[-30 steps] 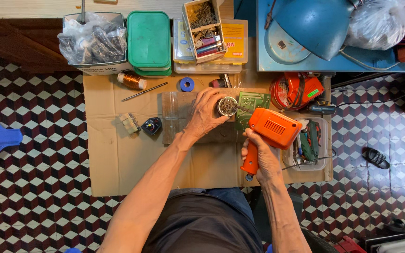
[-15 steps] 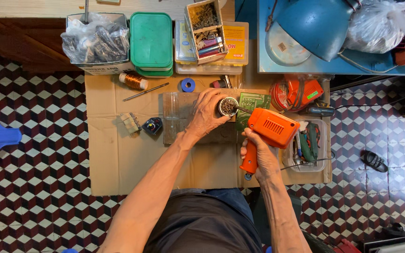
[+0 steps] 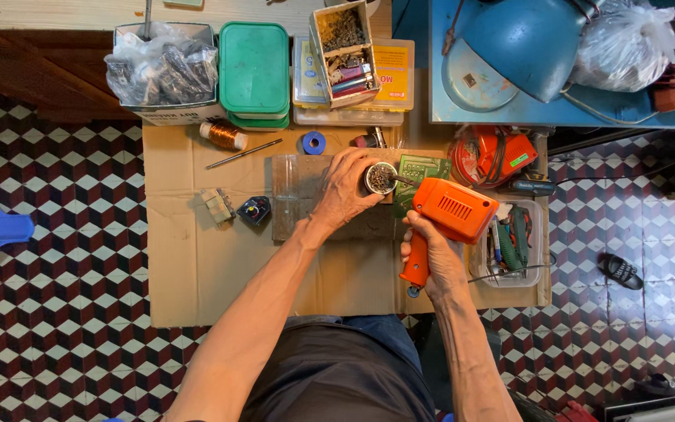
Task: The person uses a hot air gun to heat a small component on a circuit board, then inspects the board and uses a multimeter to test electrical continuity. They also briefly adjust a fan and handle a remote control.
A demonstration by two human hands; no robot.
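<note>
Checkered floor tiles surround a cardboard sheet (image 3: 197, 281) spread as the work surface, and across the last second almost nothing shifts. Near its top edge the left hand (image 3: 345, 191) stays curled around a small round tin (image 3: 381, 178). Toward the right edge, the right hand (image 3: 431, 258) keeps its closed grip on the orange soldering gun (image 3: 447, 215), tip dipped in the tin, so the dipping goes on.

Orange soldering gun (image 3: 451, 215) tip seemingly inside small round tin (image 3: 381, 178).

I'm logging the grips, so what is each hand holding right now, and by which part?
The right hand holds the orange soldering gun by its handle. The left hand grips the small round tin by its side.
</note>
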